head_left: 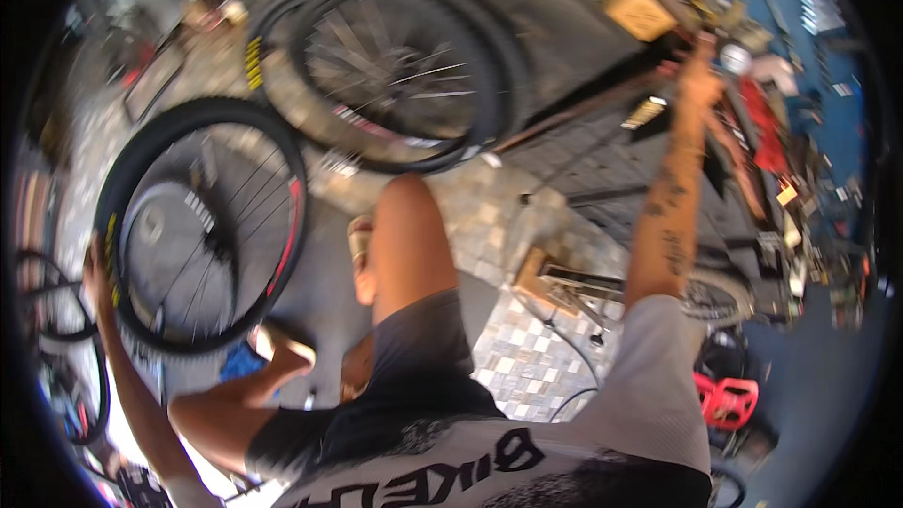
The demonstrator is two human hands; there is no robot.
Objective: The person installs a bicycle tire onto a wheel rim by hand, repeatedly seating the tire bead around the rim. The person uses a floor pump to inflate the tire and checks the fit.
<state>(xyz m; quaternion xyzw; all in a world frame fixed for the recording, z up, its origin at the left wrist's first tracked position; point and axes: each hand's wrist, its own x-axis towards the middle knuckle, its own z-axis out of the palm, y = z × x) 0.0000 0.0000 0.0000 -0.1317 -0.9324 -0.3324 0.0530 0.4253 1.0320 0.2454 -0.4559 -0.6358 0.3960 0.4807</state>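
The left hand (94, 268) gripped the upright wheel (202, 226) at its left rim; the right hand (701, 75) reached toward the workbench (649, 14), grip unclear.

White short-sleeved shirt (649, 386) with black lettering, dark shorts (414, 357), tattooed right forearm (670, 216)

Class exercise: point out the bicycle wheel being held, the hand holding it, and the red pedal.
bicycle wheel (205, 226), head view, on the spokes near the hub.
left hand (95, 268), head view, on its back at the tyre.
red pedal (726, 402), head view, on its platform.
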